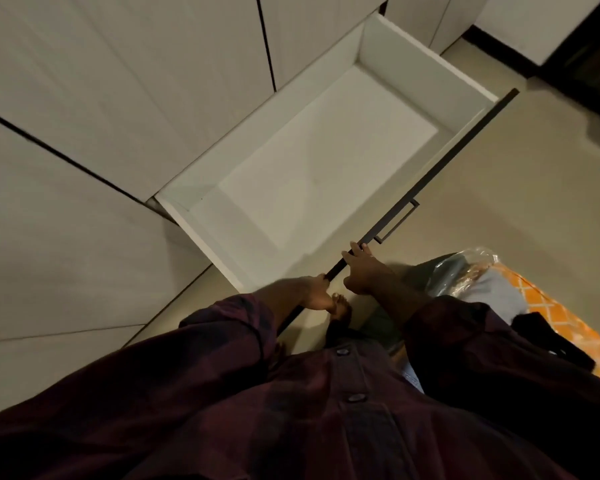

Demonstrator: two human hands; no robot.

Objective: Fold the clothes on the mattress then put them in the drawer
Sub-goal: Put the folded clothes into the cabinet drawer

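Note:
A white drawer (222, 161) stands pulled out from the base of the wardrobe, its inside bare. Its dark front panel (440, 161) runs diagonally, with a thin bar handle (400, 220). My left hand (312, 292) grips the near end of the front panel's top edge. My right hand (362, 271) holds the same edge a little further along, fingers over the rim. On the mattress (568, 317) at the lower right lie a light blue garment (496, 292) and a black garment (548, 337).
Pale wardrobe doors (118, 81) fill the left and top. Beige floor (516, 188) lies to the right of the drawer. A clear plastic bag (471, 268) sits at the mattress edge. A bare foot (340, 306) stands just below the drawer front.

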